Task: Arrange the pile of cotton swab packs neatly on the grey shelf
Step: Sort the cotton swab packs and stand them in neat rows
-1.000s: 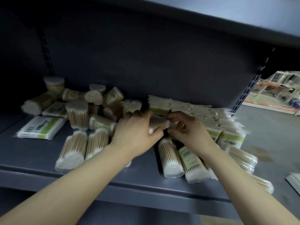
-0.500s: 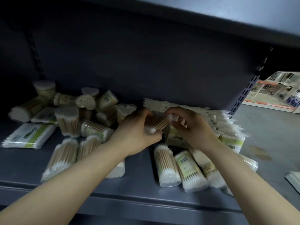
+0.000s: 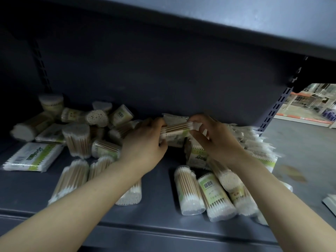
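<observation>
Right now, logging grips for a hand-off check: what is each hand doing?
Left hand: grips the left end of a flat swab pack.
Right hand: pinches the same pack's right end.

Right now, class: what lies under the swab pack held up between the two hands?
Under the held pack, gripped by the left hand and right hand, another flat pack shows. The shelf beneath is shadowed; anything further under is hidden.

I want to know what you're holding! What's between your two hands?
A flat pack of cotton swabs, seen in the head view. The left hand grips one end and the right hand pinches the other, above the shelf.
</observation>
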A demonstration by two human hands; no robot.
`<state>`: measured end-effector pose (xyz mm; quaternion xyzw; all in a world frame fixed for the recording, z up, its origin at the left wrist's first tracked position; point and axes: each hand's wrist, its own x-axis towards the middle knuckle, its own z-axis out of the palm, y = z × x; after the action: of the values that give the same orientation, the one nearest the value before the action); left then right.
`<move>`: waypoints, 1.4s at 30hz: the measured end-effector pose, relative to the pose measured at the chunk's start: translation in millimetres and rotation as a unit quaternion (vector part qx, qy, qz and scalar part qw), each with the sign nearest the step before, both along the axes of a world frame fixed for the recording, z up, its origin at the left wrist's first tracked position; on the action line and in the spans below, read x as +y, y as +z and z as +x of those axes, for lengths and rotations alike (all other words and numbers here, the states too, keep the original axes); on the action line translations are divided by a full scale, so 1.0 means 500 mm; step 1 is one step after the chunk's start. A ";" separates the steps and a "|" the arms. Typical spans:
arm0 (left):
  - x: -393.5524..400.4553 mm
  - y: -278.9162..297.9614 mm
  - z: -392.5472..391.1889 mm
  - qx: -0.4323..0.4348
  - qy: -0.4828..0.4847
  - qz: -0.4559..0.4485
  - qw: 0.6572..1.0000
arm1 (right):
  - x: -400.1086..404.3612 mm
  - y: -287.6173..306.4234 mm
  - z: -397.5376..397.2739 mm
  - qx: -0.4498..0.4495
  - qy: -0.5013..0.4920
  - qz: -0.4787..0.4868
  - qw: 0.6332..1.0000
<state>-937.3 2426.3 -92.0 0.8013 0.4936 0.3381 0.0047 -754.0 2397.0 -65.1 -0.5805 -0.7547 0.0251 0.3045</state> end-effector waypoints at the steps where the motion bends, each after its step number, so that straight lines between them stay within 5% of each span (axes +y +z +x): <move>1: 0.001 -0.001 0.000 -0.002 0.001 0.003 1.000 | 0.002 0.003 -0.002 0.007 0.002 0.003 1.000; 18: 0.010 -0.023 0.003 -0.197 -0.042 -0.162 0.966 | 0.018 -0.016 0.016 0.123 -0.018 -0.080 0.989; 24: 0.019 -0.033 0.008 -0.101 -0.025 -0.175 0.979 | 0.027 -0.013 0.018 0.101 -0.026 -0.048 0.993; 42: 0.020 -0.032 0.018 -0.116 -0.040 -0.183 0.975 | 0.058 -0.008 -0.006 0.029 -0.026 -0.002 0.999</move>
<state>-928.3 2436.6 -108.2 0.7610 0.5109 0.3326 0.2220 -756.9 2426.0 -69.1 -0.5995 -0.7301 0.0353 0.3260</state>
